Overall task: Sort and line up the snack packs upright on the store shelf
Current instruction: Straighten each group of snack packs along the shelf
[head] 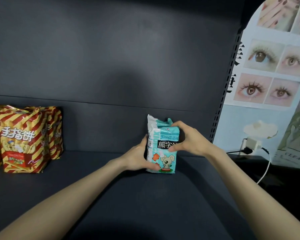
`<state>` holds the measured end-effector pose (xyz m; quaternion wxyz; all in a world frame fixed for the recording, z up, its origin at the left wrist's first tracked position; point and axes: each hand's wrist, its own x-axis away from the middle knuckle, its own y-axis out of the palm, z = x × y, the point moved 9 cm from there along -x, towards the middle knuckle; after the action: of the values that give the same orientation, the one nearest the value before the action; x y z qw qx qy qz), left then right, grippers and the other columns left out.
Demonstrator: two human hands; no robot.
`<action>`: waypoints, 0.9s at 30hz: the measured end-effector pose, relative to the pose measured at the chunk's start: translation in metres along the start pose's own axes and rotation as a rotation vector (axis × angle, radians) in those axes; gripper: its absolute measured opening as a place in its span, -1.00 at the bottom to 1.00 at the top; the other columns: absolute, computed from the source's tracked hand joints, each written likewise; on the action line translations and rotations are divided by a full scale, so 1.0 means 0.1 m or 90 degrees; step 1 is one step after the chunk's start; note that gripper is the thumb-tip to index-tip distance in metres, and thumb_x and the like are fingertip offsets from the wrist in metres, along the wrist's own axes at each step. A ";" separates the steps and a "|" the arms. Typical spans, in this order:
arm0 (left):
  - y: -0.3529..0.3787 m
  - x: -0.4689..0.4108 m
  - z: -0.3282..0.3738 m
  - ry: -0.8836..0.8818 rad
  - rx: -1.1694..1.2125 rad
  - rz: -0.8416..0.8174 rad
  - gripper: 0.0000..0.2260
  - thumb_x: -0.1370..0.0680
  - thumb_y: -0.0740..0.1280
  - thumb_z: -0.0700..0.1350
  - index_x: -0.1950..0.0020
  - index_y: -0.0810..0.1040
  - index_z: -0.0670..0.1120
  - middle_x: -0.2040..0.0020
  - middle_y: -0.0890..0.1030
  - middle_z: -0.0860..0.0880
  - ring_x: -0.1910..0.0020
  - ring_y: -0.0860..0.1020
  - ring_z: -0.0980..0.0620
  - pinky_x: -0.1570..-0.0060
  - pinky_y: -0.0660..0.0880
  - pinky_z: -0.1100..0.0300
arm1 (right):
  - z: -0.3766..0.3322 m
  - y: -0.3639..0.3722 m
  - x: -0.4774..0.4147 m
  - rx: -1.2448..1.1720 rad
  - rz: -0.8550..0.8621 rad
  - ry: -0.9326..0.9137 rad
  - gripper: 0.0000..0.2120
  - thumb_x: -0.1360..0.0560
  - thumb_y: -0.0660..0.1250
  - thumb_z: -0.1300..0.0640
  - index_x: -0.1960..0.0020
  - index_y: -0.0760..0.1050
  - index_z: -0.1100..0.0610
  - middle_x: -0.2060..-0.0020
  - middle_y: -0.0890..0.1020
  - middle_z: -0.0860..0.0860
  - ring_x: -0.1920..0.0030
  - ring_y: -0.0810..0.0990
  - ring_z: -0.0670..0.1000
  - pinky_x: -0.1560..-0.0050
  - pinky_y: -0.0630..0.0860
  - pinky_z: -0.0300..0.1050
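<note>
Head view, largest first: dark store shelf (145,196) and its dark back panel (111,49), taking up most of the frame. Right of the slotted upright (222,101), a poster (270,70) of close-up eye photos. At far left on the shelf deck, red-and-yellow striped snack packs (22,139), upright in a close group, printed fronts toward the camera, with at least two more tucked behind and beside the front one. Well apart from those, toward the right end of the shelf, teal bear-biscuit packs (168,160), seemingly two, one pressed behind the other, upright, base at or just above the deck; contact hard to tell. Left hand (137,158) wrapped round the lower left edge, thumb across the bottom front corner. Right hand (189,141) curled over the top right, thumb pressed on the black label band. Firm grip from both sides. Smallest, beyond the shelf at right: a white plug (251,144) and a white cable (265,168) trailing down.

Judged as mid-placement: squaring the teal group upright at its own spot, apart from the striped kind. For the next move, probably: settle the base flat, turn both fronts outward and flush, then ease off one hand at a time, ready to catch any lean
</note>
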<state>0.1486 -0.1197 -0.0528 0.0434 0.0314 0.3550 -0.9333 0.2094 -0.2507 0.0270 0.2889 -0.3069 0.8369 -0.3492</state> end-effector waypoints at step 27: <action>-0.46 0.37 -0.36 0.037 0.066 0.059 -0.17 -0.46 0.45 -0.21 -0.54 -0.03 0.06 -0.21 0.53 0.18 -0.16 0.55 0.19 -0.06 0.47 0.44 | -0.32 0.62 -0.29 -0.193 -0.024 -0.014 -0.20 -0.34 0.50 0.36 -0.45 0.20 0.07 -0.12 0.58 -0.08 -0.19 0.55 -0.07 -0.21 0.53 0.01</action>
<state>0.1077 -0.0636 -0.0533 0.0748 0.0771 0.3057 -0.9461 0.1860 -0.1818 0.0066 0.2419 -0.3665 0.8710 -0.2204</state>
